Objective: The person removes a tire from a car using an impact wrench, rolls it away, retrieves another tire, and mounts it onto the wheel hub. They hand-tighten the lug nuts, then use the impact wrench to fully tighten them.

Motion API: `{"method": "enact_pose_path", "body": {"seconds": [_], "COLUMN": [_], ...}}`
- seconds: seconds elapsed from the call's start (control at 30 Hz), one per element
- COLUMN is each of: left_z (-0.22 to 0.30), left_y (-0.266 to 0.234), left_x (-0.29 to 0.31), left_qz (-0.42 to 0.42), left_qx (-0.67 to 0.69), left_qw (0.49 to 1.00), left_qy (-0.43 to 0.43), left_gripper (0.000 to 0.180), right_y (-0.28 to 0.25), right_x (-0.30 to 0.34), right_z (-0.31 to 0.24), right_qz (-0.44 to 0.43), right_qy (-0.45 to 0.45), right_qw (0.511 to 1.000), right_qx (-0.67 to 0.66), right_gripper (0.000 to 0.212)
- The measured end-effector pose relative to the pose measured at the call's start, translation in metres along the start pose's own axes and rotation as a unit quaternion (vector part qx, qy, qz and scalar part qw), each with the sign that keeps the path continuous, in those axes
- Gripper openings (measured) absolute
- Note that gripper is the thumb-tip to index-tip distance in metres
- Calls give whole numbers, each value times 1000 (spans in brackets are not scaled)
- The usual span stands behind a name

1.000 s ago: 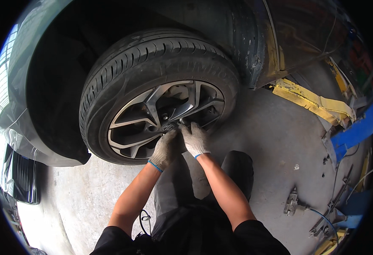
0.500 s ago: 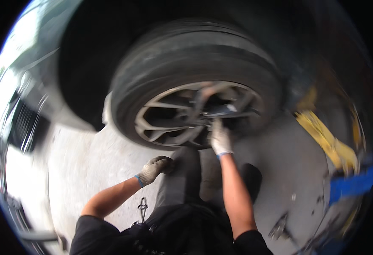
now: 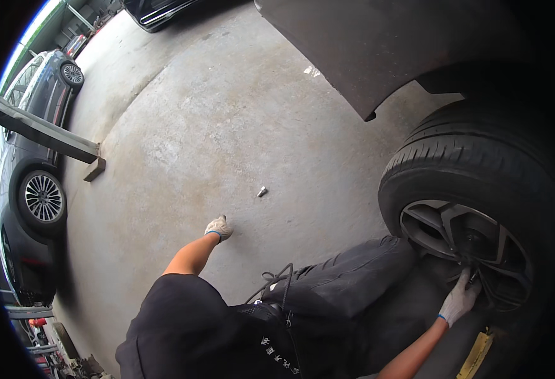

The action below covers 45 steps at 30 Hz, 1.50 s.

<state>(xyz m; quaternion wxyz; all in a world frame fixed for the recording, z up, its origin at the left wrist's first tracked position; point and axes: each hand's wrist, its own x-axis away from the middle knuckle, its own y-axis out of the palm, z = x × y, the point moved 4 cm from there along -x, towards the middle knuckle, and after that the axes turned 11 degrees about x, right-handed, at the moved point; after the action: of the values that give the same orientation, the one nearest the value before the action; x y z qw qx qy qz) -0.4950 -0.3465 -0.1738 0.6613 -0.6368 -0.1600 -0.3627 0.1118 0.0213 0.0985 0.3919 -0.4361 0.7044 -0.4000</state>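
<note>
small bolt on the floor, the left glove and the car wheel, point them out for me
small bolt [image 3: 262, 191], head view, on its middle
left glove [image 3: 219, 228], head view, on the back of the hand
car wheel [image 3: 445, 227], head view, on a rim spoke
</note>
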Motion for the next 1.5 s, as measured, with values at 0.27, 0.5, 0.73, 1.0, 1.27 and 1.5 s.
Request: {"method": "enact_pose_path", "body": {"seconds": [0.27,0.5,0.73,1.0,1.27,1.5], "left_z": [151,146,199,293,355,391], "left_y": [8,44,68,37,6,17], "left_x": [-62,-91,-12,102,216,283], "left_qz": [-6,24,-150,-280,-326,-388], "left_qx": [9,-68,-62,143,131,83], "left_qw": [990,989,949,907,845,773], "left_qy": [137,127,270,281,403,496], "left_gripper": [63,37,42,46,44,44], "right_y": [29,3,39,1,27,9], "right_x": [-4,-6,-4,-7,-4,-4], "right_z": [26,-6,14,6,20,7], "right_qz": [-61,29,-72,24,-19,-40], "right_qy": [190,-62,242,-1,97,107], "right_qw": [943,995,889,999,971,969], "right_qx": [-266,79,-381,-37,-216,-219], "right_gripper": [55,57,47,58,59,58]}}
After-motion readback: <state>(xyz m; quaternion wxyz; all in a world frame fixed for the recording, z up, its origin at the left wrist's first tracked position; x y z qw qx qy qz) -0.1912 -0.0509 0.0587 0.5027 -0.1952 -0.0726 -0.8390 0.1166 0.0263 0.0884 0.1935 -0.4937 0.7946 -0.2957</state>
